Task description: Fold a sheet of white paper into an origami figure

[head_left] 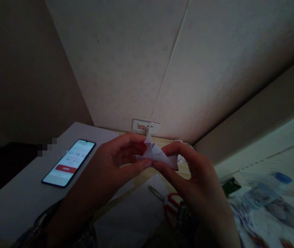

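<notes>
A small folded white paper figure (157, 154) with pointed corners is held up between my two hands, above the tabletop. My left hand (122, 156) pinches its left side between thumb and fingers. On the right side, my right hand (188, 165) grips it with thumb and index finger. Both thumbs meet near its lower edge. Below the hands, scissors with red handles (166, 199) lie on a white paper sheet (134, 210), partly covered by my right wrist.
A phone (69, 162) showing a timer lies on a white surface (15, 199) at left. A wall socket (146, 126) sits behind the hands. More folded paper (180, 158) lies behind my right hand. A plastic bottle with a blue cap (265, 189) is at right.
</notes>
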Demonstrator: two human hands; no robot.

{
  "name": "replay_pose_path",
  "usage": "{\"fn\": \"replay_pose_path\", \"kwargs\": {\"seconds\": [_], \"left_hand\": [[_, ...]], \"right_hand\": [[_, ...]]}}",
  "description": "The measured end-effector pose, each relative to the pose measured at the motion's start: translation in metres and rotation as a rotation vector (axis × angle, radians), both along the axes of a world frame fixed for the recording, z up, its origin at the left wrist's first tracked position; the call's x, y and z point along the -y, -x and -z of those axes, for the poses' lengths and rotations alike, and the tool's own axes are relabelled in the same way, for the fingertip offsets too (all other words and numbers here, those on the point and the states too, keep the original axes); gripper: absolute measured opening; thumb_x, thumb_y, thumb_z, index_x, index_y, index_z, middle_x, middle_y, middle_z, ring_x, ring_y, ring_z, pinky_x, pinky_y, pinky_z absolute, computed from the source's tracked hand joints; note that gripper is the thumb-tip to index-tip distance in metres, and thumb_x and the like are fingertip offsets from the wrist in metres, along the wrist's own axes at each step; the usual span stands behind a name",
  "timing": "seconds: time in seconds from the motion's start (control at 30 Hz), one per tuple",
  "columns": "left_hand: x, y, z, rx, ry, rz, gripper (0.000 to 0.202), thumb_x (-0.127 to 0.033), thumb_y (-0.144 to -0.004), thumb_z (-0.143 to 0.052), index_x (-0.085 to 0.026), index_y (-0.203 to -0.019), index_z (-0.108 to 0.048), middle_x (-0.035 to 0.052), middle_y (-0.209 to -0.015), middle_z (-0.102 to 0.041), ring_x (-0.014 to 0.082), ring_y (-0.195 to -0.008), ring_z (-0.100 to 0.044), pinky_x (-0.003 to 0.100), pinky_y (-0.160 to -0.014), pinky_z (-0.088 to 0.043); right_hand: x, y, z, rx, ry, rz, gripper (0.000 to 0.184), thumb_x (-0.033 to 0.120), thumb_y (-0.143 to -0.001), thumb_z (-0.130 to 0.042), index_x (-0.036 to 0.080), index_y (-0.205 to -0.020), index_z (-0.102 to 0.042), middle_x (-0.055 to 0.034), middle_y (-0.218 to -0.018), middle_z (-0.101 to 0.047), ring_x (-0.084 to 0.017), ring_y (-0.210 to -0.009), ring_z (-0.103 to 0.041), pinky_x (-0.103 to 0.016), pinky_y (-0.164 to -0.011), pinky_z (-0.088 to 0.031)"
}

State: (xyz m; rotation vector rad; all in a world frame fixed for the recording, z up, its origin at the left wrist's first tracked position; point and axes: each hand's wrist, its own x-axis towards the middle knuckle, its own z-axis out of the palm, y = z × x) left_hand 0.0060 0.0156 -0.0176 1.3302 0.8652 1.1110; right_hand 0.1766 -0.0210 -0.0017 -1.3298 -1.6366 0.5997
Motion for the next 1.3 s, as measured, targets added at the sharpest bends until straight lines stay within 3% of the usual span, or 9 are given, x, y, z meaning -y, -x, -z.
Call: {"fn": "replay_pose_path", "kwargs": {"seconds": [0.17, 0.43, 0.67, 0.73, 0.83, 0.9, 1.0, 1.13, 1.3], "left_hand": [[0.0, -0.002, -0.003, 0.066, 0.105, 0.087, 0.02, -0.01, -0.07, -0.078, -0.028, -0.075, -0.074, -0.0089, -0.074, -0.079, 0.0133, -0.073, -0.075, 0.019, -0.07, -0.06], [0.009, -0.008, -0.018, 0.083, 0.176, -0.063, 0.022, -0.004, -0.073, -0.075, -0.025, -0.067, -0.072, -0.0127, -0.063, -0.075, 0.0066, -0.062, -0.07, 0.012, -0.062, -0.053], [0.0, -0.002, -0.006, -0.032, 0.085, 0.046, 0.015, -0.014, -0.067, -0.081, -0.025, -0.071, -0.071, -0.0074, -0.067, -0.076, 0.0146, -0.067, -0.074, 0.02, -0.064, -0.058], [0.0, -0.002, -0.006, -0.044, 0.068, 0.003, 0.014, -0.017, -0.067, -0.082, -0.025, -0.073, -0.071, -0.0062, -0.07, -0.076, 0.0164, -0.07, -0.074, 0.022, -0.066, -0.059], [0.005, -0.003, -0.011, -0.049, 0.105, -0.112, 0.014, -0.022, -0.067, -0.082, -0.024, -0.073, -0.07, -0.0074, -0.072, -0.075, 0.0148, -0.073, -0.072, 0.02, -0.068, -0.057], [0.007, -0.005, -0.013, -0.065, 0.129, -0.149, 0.013, -0.022, -0.067, -0.08, -0.024, -0.072, -0.069, -0.0083, -0.071, -0.074, 0.0145, -0.073, -0.071, 0.02, -0.069, -0.055], [0.007, -0.005, -0.014, -0.11, 0.083, -0.137, 0.014, -0.023, -0.067, -0.08, -0.025, -0.069, -0.067, -0.0073, -0.068, -0.071, 0.0154, -0.071, -0.069, 0.022, -0.068, -0.054], [0.001, 0.0, -0.007, -0.187, -0.008, -0.03, 0.015, -0.022, -0.07, -0.078, -0.025, -0.07, -0.064, -0.0066, -0.065, -0.067, 0.0147, -0.068, -0.066, 0.023, -0.067, -0.052], [-0.006, 0.006, 0.001, -0.358, -0.098, 0.068, 0.011, -0.03, -0.072, -0.077, -0.023, -0.071, -0.069, -0.0013, -0.072, -0.071, 0.0202, -0.075, -0.068, 0.027, -0.068, -0.054]], "right_hand": [[0.002, 0.0, 0.0, 0.033, -0.025, 0.0, 0.01, 0.019, -0.079, -0.074, 0.023, -0.076, -0.065, 0.0081, -0.066, -0.064, -0.01, -0.061, -0.057, -0.021, -0.057, -0.04], [0.002, -0.006, -0.001, 0.044, 0.004, -0.046, 0.017, 0.019, -0.076, -0.078, 0.026, -0.086, -0.067, 0.0076, -0.078, -0.071, -0.013, -0.07, -0.062, -0.023, -0.063, -0.044], [0.003, -0.004, 0.0, -0.055, 0.027, -0.03, 0.019, 0.014, -0.077, -0.076, 0.027, -0.082, -0.064, 0.0093, -0.076, -0.069, -0.011, -0.072, -0.063, -0.022, -0.066, -0.046], [0.003, -0.006, 0.001, -0.108, 0.039, -0.023, 0.027, 0.017, -0.074, -0.08, 0.029, -0.093, -0.064, 0.0076, -0.086, -0.07, -0.014, -0.084, -0.064, -0.024, -0.076, -0.048], [0.003, -0.011, 0.003, -0.226, 0.057, 0.011, 0.054, 0.024, -0.069, -0.085, 0.031, -0.115, -0.059, 0.0037, -0.099, -0.07, -0.018, -0.096, -0.065, -0.03, -0.087, -0.049], [0.003, -0.012, 0.004, -0.257, 0.064, 0.032, 0.045, 0.026, -0.072, -0.082, 0.03, -0.111, -0.061, 0.0031, -0.094, -0.07, -0.018, -0.092, -0.065, -0.032, -0.085, -0.05], [0.002, -0.011, 0.004, -0.207, 0.048, 0.045, 0.011, 0.025, -0.08, -0.074, 0.027, -0.085, -0.065, 0.0033, -0.082, -0.069, -0.017, -0.083, -0.065, -0.03, -0.077, -0.049], [0.001, -0.011, 0.003, -0.127, 0.002, 0.075, 0.008, 0.023, -0.08, -0.073, 0.025, -0.078, -0.066, 0.0029, -0.078, -0.07, -0.018, -0.078, -0.065, -0.029, -0.072, -0.048], [0.0, -0.011, 0.001, 0.038, -0.043, 0.068, 0.007, 0.02, -0.08, -0.071, 0.023, -0.076, -0.066, 0.0031, -0.073, -0.072, -0.017, -0.071, -0.066, -0.027, -0.066, -0.048]]}}
